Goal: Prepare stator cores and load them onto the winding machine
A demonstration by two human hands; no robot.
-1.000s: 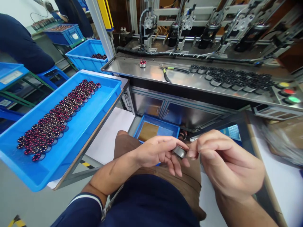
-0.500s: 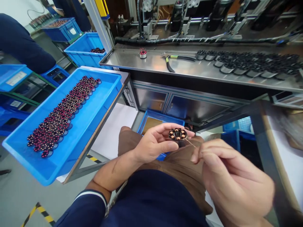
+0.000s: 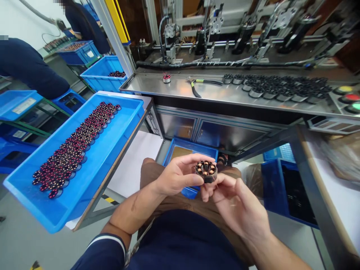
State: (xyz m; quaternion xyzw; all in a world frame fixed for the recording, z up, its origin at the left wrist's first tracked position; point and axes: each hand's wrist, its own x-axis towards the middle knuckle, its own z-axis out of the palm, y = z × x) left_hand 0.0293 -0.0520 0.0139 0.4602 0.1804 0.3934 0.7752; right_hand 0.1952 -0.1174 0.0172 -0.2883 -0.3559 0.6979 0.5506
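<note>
The left hand (image 3: 178,174) covers part of the core (image 3: 207,173) on its left. Contents of the bin (image 3: 271,191) near the right desk (image 3: 336,187) are too dark to identify. The top edge cuts off the machine (image 3: 217,24); the right edge, the green button (image 3: 353,107) and blurred bag (image 3: 344,152).

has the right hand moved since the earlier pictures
Yes: against the cabinet, the right hand has moved left, in close to the core in the left hand.
</note>
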